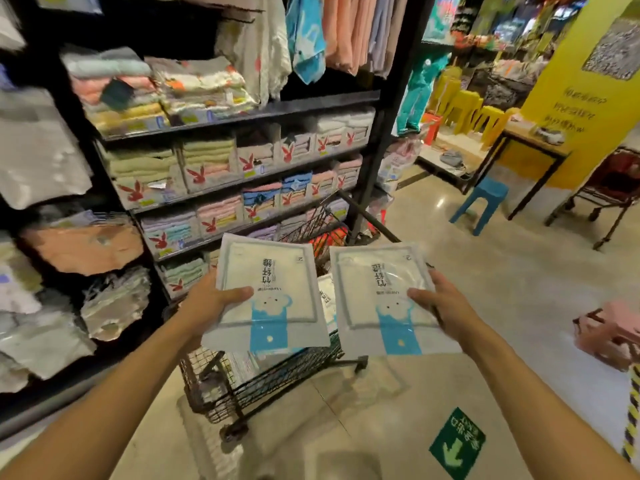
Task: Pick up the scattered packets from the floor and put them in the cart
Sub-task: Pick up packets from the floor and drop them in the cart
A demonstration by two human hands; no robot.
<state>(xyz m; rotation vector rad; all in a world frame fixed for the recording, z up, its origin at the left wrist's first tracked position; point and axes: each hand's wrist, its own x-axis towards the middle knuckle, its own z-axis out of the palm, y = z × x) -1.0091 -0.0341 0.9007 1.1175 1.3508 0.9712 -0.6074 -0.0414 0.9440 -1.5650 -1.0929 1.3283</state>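
Left hand (211, 303): is pinching a flat white plastic packet with blue bear print (268, 289), thumb on top, fingers beneath. Right hand (443, 303): is pinching a matching second packet (381, 292) likewise. Arms are reaching forward; the packets are lying side by side at centre frame, long axes pointing up-frame. Black wire cart (266, 379): is standing directly below, lower centre, more squarely under the left grip.

Moderately bright, even indoor light is coming from overhead. Beyond the cart (277, 379), the floor (485, 271) is throwing small glare spots; in front of the cart it is carrying soft shadows. Left of the cart, the shelves (239, 119) are smearing and bending toward the edge. Above the cart, the packets (266, 271) are showing fairly sharp.
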